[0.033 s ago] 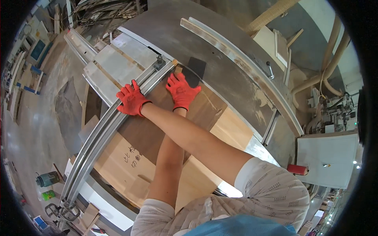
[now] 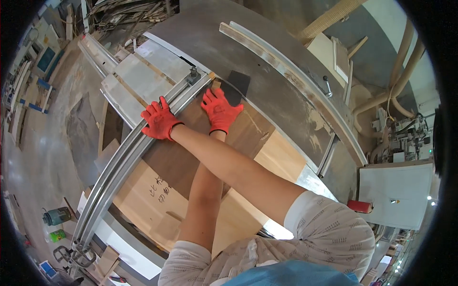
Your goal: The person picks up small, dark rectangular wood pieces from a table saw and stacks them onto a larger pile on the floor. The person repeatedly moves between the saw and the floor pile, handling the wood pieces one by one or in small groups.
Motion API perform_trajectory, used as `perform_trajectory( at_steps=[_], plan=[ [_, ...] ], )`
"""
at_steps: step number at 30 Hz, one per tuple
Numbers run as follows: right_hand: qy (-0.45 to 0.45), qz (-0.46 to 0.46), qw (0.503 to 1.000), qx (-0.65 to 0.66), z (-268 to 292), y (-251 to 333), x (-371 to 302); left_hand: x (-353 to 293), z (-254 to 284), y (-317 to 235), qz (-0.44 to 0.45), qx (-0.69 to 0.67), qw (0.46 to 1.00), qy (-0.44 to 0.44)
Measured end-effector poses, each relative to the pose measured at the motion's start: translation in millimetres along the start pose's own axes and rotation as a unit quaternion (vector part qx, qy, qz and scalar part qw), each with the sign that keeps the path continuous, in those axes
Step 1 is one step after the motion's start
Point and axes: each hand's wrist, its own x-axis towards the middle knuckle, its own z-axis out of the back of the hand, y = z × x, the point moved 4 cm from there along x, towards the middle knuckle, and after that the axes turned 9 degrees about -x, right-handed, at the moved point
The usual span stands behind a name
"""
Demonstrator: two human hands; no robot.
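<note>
My forearms cross, the right over the left. My left hand [image 2: 222, 110], in a red glove, lies with its fingers spread on a dark brown wood panel [image 2: 174, 164]. Its fingertips reach close to a small wood block [image 2: 216, 85] and a flat dark plate [image 2: 236, 86]. Farther left, my right hand [image 2: 161, 120], also in a red glove, rests over a long silvery metal rail [image 2: 114, 174] with its fingers apart. Its palm side is hidden. A pale wood board [image 2: 148, 186] with handwriting lies nearer me, beside the brown panel.
A metal clamp block [image 2: 192, 76] sits near the rail's far end, beside a grey sliding table [image 2: 143, 76]. A long straight fence [image 2: 291, 78] spans the dark machine top [image 2: 200, 28]. Hoses [image 2: 329, 19] and a white cabinet [image 2: 396, 195] stand at the right.
</note>
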Motion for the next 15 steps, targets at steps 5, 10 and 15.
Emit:
perform_trajectory(
  at_steps=[5,10,15],
  plan=[
    [0.016,-0.008,1.000,0.002,0,-6,3,5,-2,0,0.019,-0.025,0.999,0.008],
    [0.034,-0.006,0.999,-0.004,8,2,3,3,2,3,0.033,-0.011,0.999,0.025],
    [0.006,-0.023,1.000,-0.021,7,2,-2,0,5,-4,0.024,-0.011,0.999,0.019]
  ],
)
